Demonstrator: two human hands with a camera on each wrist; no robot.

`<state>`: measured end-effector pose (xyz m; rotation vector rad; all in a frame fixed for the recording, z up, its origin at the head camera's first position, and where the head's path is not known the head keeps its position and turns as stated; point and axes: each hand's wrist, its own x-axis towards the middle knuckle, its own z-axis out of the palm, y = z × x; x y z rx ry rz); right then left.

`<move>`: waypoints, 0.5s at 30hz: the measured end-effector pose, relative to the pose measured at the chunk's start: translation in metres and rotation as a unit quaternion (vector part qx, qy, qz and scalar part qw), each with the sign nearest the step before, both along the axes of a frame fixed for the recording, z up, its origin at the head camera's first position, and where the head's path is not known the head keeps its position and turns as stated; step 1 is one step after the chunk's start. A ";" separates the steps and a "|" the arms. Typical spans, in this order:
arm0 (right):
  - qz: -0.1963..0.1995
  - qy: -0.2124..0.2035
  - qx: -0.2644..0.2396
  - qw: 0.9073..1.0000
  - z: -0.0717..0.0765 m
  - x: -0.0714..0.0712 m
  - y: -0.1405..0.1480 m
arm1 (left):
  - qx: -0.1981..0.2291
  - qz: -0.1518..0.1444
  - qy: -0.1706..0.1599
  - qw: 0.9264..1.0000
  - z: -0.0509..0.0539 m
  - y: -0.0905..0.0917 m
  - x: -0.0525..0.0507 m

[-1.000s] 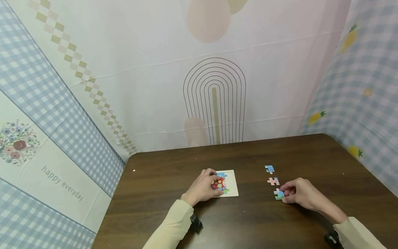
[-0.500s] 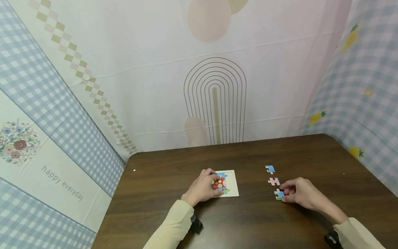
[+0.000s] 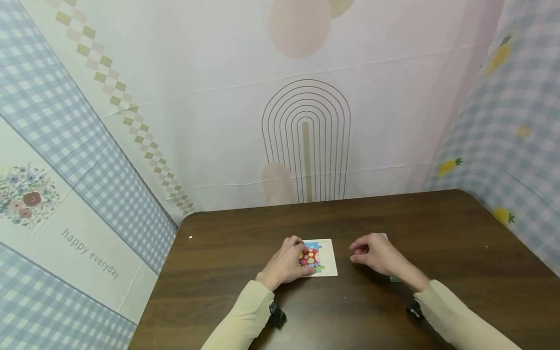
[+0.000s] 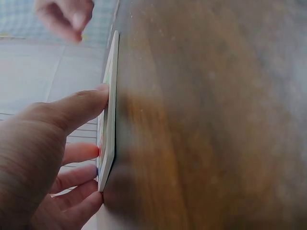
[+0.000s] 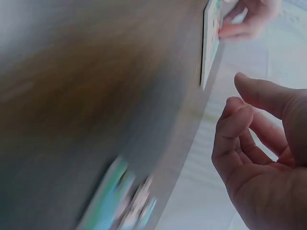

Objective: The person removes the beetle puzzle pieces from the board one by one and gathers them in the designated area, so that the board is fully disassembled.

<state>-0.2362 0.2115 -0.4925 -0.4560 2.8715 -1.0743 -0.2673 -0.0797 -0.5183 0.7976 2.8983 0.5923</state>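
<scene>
The left hand (image 3: 286, 261) holds the left part of a cream puzzle board (image 3: 330, 257) flat on the table. In the left wrist view its thumb lies on the near edge of the board (image 4: 113, 105), its other fingers across the left end. On the board is a partial picture with a red dotted shape (image 3: 309, 257). Just right of the board, the right hand (image 3: 379, 253) hovers with bent fingers, thumb slightly apart, nothing between them. Behind it show bits of a blue piece (image 3: 384, 235) and a green-edged piece (image 3: 394, 279); the right wrist view shows blurred pieces (image 5: 108, 194).
The brown table (image 3: 227, 253) runs up to a pale patterned cloth backdrop (image 3: 210, 136), with blue checked cloth (image 3: 516, 160) on both sides. A small white speck (image 3: 190, 237) lies near the table's left edge.
The right hand has left the lowest loose piece and moved left towards the board, now covering most of the loose pieces from the head view. The left hand keeps its place.
</scene>
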 end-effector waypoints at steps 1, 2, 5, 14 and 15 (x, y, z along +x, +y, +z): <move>0.004 -0.006 0.002 1.000 0.000 -0.006 -0.008 | -0.001 0.002 0.001 1.000 0.000 0.000 0.000; 0.009 -0.012 0.003 1.000 0.000 -0.012 -0.015 | -0.001 0.004 0.002 1.000 0.000 0.000 0.000; 0.014 -0.020 0.010 1.000 -0.003 -0.028 -0.035 | -0.002 0.008 0.002 1.000 -0.001 0.002 0.000; 0.035 0.002 0.029 0.999 -0.018 -0.055 -0.068 | -0.006 0.012 0.010 1.000 0.000 0.003 0.002; 0.033 0.003 0.030 0.999 -0.019 -0.056 -0.070 | -0.007 0.011 0.011 1.000 0.000 0.002 0.002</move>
